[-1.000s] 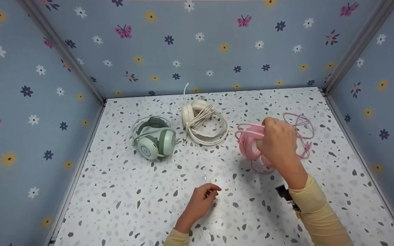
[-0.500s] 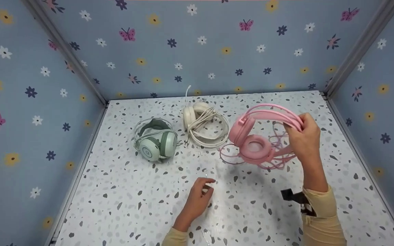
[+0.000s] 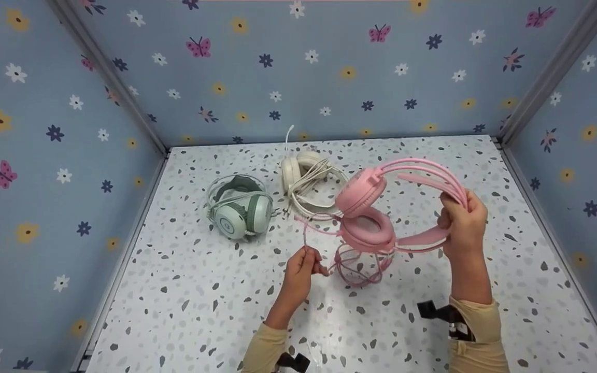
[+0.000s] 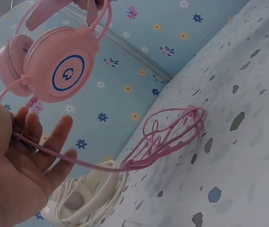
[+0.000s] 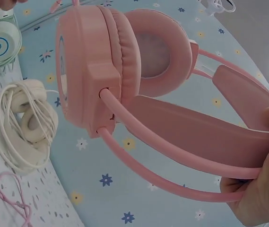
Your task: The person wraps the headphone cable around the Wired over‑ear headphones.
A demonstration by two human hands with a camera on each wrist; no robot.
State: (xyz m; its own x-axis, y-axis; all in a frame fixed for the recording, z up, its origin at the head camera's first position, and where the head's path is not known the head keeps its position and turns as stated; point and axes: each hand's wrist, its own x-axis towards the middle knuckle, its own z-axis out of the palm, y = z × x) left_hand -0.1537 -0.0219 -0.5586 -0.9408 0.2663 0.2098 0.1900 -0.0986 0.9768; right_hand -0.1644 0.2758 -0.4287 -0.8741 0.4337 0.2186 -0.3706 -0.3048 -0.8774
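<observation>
My right hand [image 3: 465, 223] grips the headband of the pink headphones [image 3: 366, 233] and holds them above the table, ear cups toward the left. In the right wrist view its fingers curl round the band [image 5: 186, 132]. My left hand [image 3: 300, 272] is below and left of the ear cups, pinching the pink cable [image 4: 82, 162] between thumb and fingers. Beyond that hand, the cable's tied bundle [image 4: 167, 137] hangs in loops, also visible under the ear cups in the head view. Whether the bundle touches the table is hard to tell.
Green headphones [image 3: 241, 210] lie at the left of the speckled table [image 3: 200, 311]. Cream headphones [image 3: 298, 178] with a wound cable lie at the back middle, just behind the pink ones. Flowered blue panels [image 3: 324, 67] enclose the back and both sides.
The pink headphones have been lifted and turned, ear cups swinging left, with the cable bundle now hanging nearer the middle. My left hand has moved up slightly and taken hold of the cable.
</observation>
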